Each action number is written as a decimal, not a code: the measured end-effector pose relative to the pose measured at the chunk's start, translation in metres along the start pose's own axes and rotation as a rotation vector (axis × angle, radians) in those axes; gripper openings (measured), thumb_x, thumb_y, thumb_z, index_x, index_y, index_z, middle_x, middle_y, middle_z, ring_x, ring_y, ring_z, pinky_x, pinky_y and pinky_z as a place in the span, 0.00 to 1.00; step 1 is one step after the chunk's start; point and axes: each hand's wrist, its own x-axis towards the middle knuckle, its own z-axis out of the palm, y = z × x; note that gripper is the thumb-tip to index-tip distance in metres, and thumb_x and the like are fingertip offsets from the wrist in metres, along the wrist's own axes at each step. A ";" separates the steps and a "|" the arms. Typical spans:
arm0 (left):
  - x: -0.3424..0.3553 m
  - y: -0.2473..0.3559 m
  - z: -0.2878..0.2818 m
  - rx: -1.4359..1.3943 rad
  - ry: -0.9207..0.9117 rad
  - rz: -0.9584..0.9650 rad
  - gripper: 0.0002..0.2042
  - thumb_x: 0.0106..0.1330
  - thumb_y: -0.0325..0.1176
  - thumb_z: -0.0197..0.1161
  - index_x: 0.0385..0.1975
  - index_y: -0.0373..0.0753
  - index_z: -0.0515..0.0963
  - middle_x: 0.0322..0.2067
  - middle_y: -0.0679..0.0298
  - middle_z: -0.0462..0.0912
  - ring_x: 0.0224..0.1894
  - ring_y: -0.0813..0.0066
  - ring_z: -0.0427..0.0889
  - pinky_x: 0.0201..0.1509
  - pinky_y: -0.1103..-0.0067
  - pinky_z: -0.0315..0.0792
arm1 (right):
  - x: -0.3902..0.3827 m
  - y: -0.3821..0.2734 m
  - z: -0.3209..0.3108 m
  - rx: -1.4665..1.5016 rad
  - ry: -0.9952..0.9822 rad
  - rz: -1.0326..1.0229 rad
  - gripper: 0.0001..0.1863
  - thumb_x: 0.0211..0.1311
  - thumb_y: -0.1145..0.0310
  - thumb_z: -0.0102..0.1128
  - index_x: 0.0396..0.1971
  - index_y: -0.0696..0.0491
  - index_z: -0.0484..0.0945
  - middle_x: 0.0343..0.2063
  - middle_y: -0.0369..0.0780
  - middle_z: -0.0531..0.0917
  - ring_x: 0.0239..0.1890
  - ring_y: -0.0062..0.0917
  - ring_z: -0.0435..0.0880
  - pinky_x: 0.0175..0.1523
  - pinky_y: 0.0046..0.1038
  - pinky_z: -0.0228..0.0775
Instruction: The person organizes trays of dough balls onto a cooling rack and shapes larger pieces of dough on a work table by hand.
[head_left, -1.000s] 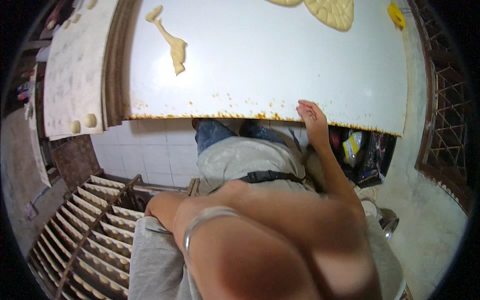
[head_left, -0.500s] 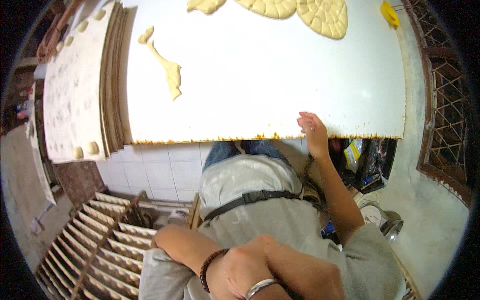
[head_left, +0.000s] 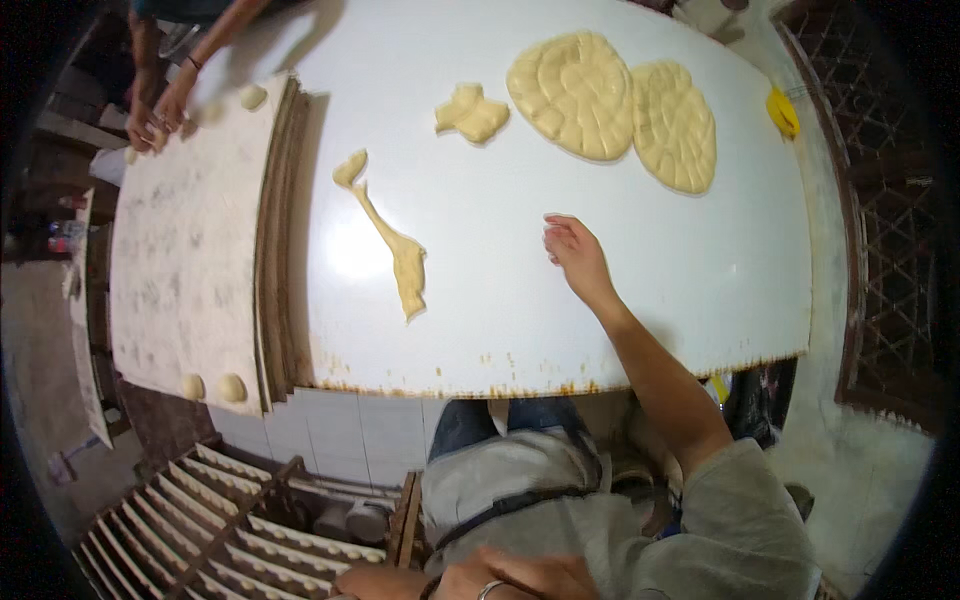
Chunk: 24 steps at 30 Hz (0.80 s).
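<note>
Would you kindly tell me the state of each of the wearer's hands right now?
Left hand: cut off at the picture's lower edge; open or closed cannot be told.
Right hand: open, loosely curled, nothing visible in it.

From here the counter (head_left: 520, 330) looks smooth and glossy, rust-flecked along its near edge; dough sheets (head_left: 575, 95) satiny, creased; stacked boards (head_left: 190, 270) matt, wood-like, smudged; shirt (head_left: 735, 515) soft matt cloth; wall tiles (head_left: 335, 430) glazed.
</note>
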 end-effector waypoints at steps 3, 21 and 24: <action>-0.002 0.022 -0.014 0.397 0.006 -0.226 0.17 0.75 0.33 0.67 0.31 0.21 0.83 0.35 0.40 0.84 0.28 0.55 0.83 0.31 0.62 0.76 | 0.109 -0.053 0.040 -0.366 0.087 -0.273 0.26 0.72 0.63 0.66 0.67 0.53 0.74 0.65 0.46 0.76 0.64 0.37 0.79 0.65 0.35 0.75; 0.094 -0.134 -0.269 0.573 0.912 -0.369 0.22 0.80 0.43 0.61 0.62 0.31 0.79 0.56 0.57 0.85 0.53 0.76 0.83 0.59 0.76 0.78 | 0.113 -0.104 0.008 -0.685 -0.400 -0.115 0.50 0.54 0.50 0.68 0.78 0.45 0.60 0.53 0.54 0.86 0.56 0.53 0.85 0.63 0.46 0.76; 0.103 -0.132 -0.292 0.728 0.888 -0.541 0.23 0.78 0.46 0.64 0.60 0.30 0.80 0.50 0.58 0.87 0.46 0.77 0.85 0.51 0.79 0.80 | 0.031 -0.067 0.001 -0.546 -0.499 -0.204 0.46 0.57 0.56 0.70 0.76 0.48 0.63 0.51 0.52 0.86 0.57 0.51 0.83 0.63 0.44 0.76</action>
